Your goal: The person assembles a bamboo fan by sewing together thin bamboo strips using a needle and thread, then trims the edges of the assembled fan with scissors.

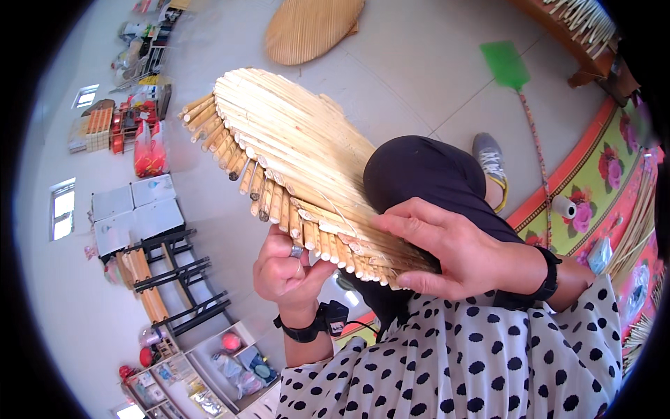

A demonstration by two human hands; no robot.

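Pale reed sticks bound in layers form a long mat [293, 133] that slants across my dark-trousered knee [426, 171], cut stick ends jutting along its lower edge. My left hand [286, 269] is closed at that edge, underneath, with a metal band on one finger; part of its grip is hidden by the mat. My right hand [453, 248] holds the mat's near end, thumb and fingers spread over its side. A thin strand lies across the sticks near this hand.
A round slatted piece [310, 28] lies on the tiled floor ahead. A green flyswatter [504, 66], white spool [563, 207], floral mat [593, 195] and loose reeds [631, 237] are at my right. A wooden bench [558, 38] holds sticks. Folded stands [181, 279] and shelves stand left.
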